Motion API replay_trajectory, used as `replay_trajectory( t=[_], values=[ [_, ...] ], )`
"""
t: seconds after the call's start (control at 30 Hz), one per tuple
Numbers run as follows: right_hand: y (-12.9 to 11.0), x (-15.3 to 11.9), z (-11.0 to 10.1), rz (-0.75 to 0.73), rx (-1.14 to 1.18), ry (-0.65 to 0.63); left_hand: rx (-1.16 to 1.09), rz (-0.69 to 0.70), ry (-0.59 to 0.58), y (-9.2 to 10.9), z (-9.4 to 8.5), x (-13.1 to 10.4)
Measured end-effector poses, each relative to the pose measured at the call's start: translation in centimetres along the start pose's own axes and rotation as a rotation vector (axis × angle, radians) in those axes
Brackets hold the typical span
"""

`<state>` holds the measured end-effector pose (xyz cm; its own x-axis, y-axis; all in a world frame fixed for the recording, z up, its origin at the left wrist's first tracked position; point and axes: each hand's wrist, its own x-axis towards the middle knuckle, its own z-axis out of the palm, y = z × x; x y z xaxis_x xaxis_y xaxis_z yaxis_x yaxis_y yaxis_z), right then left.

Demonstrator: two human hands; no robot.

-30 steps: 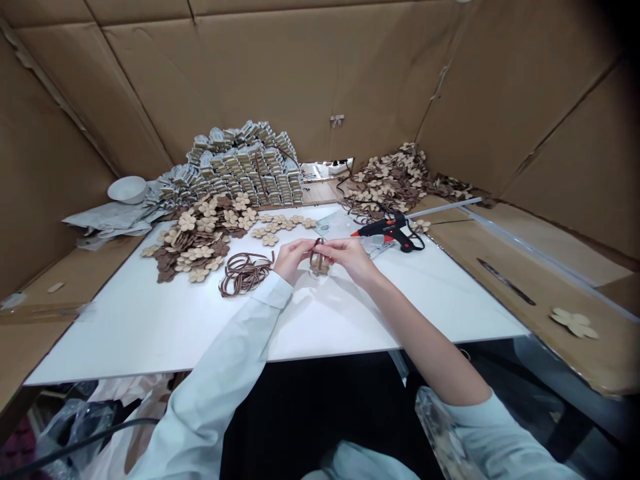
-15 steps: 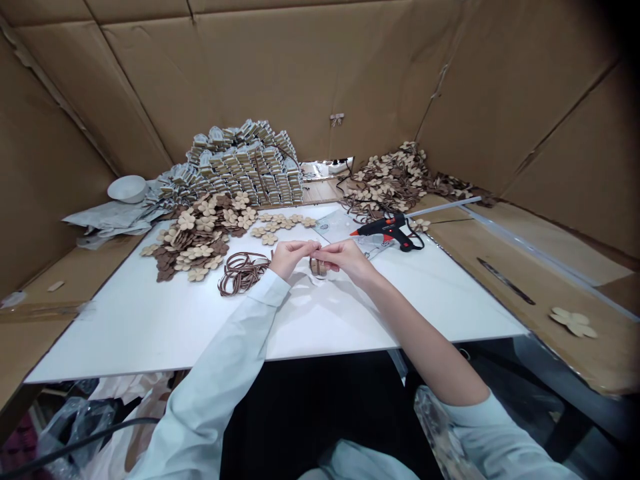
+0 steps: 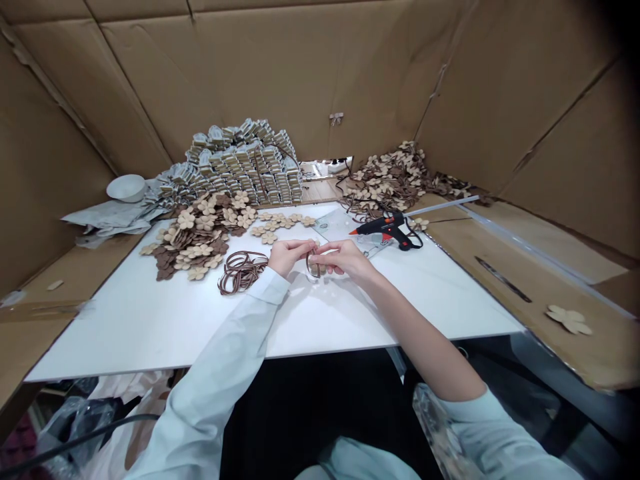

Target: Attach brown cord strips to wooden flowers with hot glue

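My left hand [image 3: 287, 257] and my right hand [image 3: 349, 260] meet above the middle of the white table [image 3: 320, 327]. Between their pinched fingertips a thin brown cord [image 3: 309, 265] hangs in a small loop. A small tan piece sits partly behind my right fingers, too covered to name. Left of my left hand lies a tangled bundle of brown cords [image 3: 242, 272]. Beyond it is a heap of beige and brown felt flowers [image 3: 200, 233], and several flowers [image 3: 270, 227] lie flat beside the heap. A black glue gun [image 3: 385, 225] with an orange tip rests to the right of my hands.
Stacked small packets [image 3: 250, 167] stand at the back. A white bowl [image 3: 127, 189] sits on plastic bags at left. More flowers with cords [image 3: 387, 177] are piled back right. Tweezers [image 3: 503, 279] and a beige flower [image 3: 569, 319] lie on the right cardboard. Cardboard walls enclose the table.
The brown cord loop shows more openly between my hands. My right fingers have shifted slightly and spread a little around the cord; both forearms stay nearly in place.
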<state>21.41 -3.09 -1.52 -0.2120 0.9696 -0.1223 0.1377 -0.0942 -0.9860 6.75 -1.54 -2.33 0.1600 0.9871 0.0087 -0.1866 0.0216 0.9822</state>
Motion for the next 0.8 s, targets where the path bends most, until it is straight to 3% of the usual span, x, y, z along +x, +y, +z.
replay_trajectory(
  t=[0.2, 0.53, 0.8],
  values=[
    [0.64, 0.2, -0.03, -0.051, 0.046, -0.121, -0.008, -0.027, 0.067, -0.21, 0.03, 0.01],
    [0.63, 0.05, 0.42, -0.069, 0.085, -0.14, -0.071, 0.011, 0.025, -0.6, 0.42, -0.07],
    [0.59, 0.22, 0.26, -0.083, 0.041, -0.037, 0.029, 0.02, 0.1, -0.08, 0.75, -0.5]
  ],
)
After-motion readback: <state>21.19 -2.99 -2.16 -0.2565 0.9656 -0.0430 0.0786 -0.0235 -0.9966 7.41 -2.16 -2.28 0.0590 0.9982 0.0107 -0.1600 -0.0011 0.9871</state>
